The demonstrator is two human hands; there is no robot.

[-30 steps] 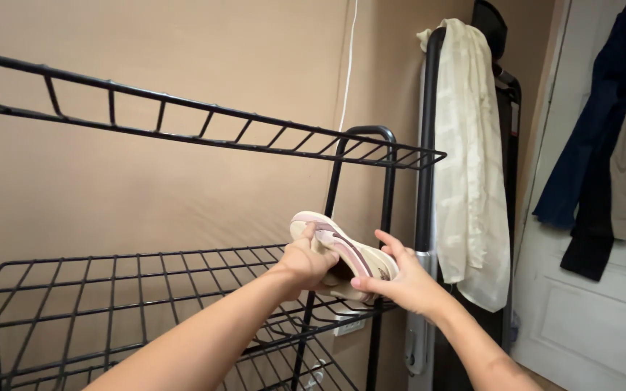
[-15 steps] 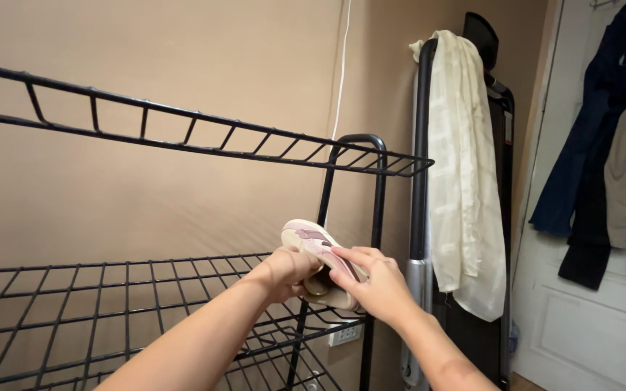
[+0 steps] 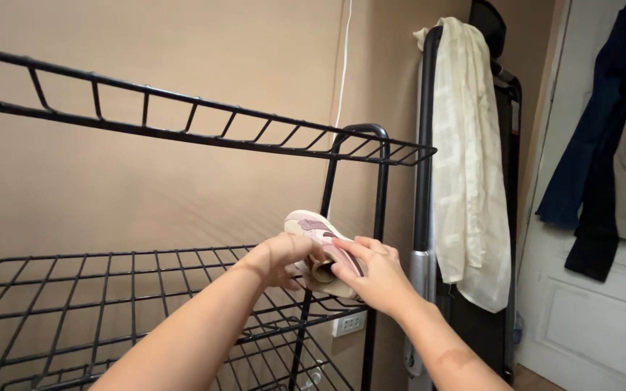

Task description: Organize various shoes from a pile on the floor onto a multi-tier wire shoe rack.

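A cream and pink sneaker (image 3: 311, 226) is held tilted over the right end of the middle shelf (image 3: 110, 279) of a black wire rack. My left hand (image 3: 278, 259) grips its near side from the left. My right hand (image 3: 372, 276) covers its right side, fingers laid across the shoe's opening. Most of the sneaker is hidden behind my hands; only its toe end shows above them.
The rack's top shelf (image 3: 204, 123) runs overhead and a lower shelf (image 3: 284, 355) sits below. A folded upright machine with a cream cloth (image 3: 465, 159) stands right of the rack. Dark and beige clothes (image 3: 610, 145) hang on a white door. A wall socket (image 3: 349, 322) is behind the rack.
My right hand has slid from the sneaker's far end onto its side and opening. The shoe has shifted slightly left and lower against the shelf.
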